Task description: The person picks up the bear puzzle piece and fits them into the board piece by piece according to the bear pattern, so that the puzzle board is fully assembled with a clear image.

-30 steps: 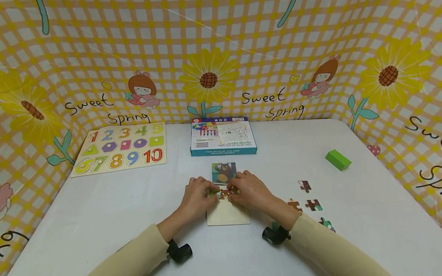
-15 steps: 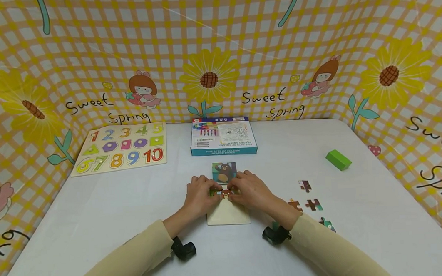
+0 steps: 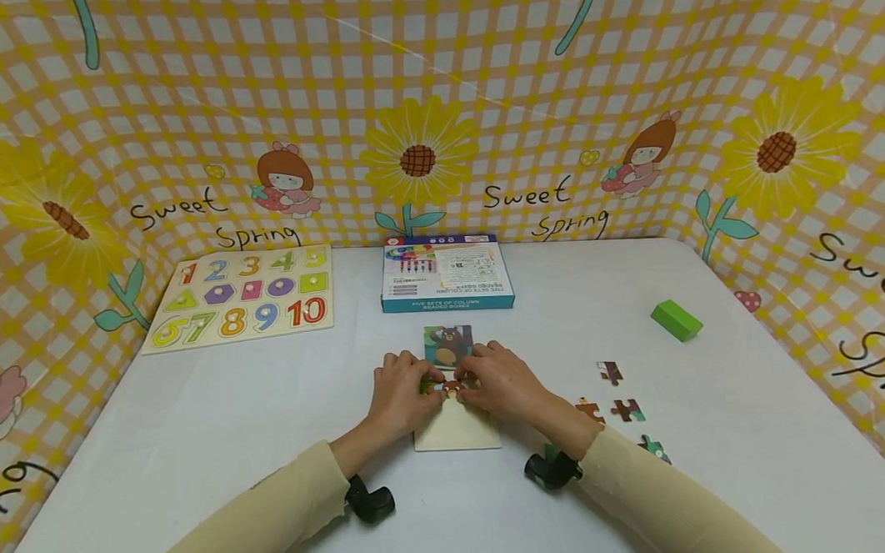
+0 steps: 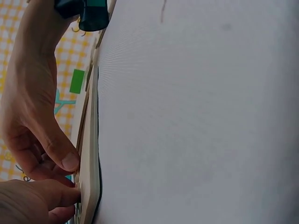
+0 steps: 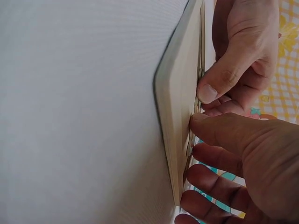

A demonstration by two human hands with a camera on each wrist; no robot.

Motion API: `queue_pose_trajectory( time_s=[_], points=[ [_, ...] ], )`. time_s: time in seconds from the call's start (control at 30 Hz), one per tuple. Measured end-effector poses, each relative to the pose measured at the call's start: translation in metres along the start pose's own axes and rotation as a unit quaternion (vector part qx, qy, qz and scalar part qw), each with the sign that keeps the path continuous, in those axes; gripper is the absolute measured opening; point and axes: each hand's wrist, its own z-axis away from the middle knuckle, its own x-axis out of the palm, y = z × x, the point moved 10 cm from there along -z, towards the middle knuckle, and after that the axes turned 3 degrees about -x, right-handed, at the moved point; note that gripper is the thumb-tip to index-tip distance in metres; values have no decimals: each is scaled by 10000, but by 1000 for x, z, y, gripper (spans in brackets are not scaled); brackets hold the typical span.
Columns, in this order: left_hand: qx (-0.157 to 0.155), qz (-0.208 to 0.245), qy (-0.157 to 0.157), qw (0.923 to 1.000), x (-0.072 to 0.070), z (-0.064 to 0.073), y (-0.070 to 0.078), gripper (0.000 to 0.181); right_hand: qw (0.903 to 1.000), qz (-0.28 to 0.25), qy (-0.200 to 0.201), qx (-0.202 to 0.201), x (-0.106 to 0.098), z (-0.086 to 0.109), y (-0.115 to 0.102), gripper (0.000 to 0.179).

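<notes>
Joined jigsaw pieces [image 3: 452, 388] with a brown bear's face lie at the far end of a pale wooden puzzle board [image 3: 456, 430]. My left hand [image 3: 402, 393] pinches a piece at the left side of the face, thumb nearer me and index finger beyond. Facing it, my right hand [image 3: 502, 379] does the same at the right side, its fingertips close to the left ones. Both hands hide the outer pieces. In the right wrist view, the right thumb [image 5: 217, 127] touches the pieces' edge and the other fingers are spread along the board.
A bear picture card [image 3: 449, 345] lies just beyond the board. Loose jigsaw pieces [image 3: 629, 410] are scattered by my right forearm, some partly covered. Farther off are a green block [image 3: 677, 320], a number board [image 3: 241, 295] and a flat teal-edged box [image 3: 446, 276].
My left forearm and wrist have shifted slightly to the right and inward, with the left fingers still at the pieces. The right hand and loose pieces have stayed put.
</notes>
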Motion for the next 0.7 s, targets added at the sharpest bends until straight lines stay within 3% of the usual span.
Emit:
queue_pose_trajectory(
  time_s=[0.47, 0.7],
  points=[
    [174, -56, 74, 9998, -2, 2, 4, 12, 9999, -71, -32, 123, 2, -1, 3, 20],
    [108, -42, 74, 9999, -3, 3, 3, 12, 9999, -63, -32, 84, 1, -1, 1, 23]
  ],
)
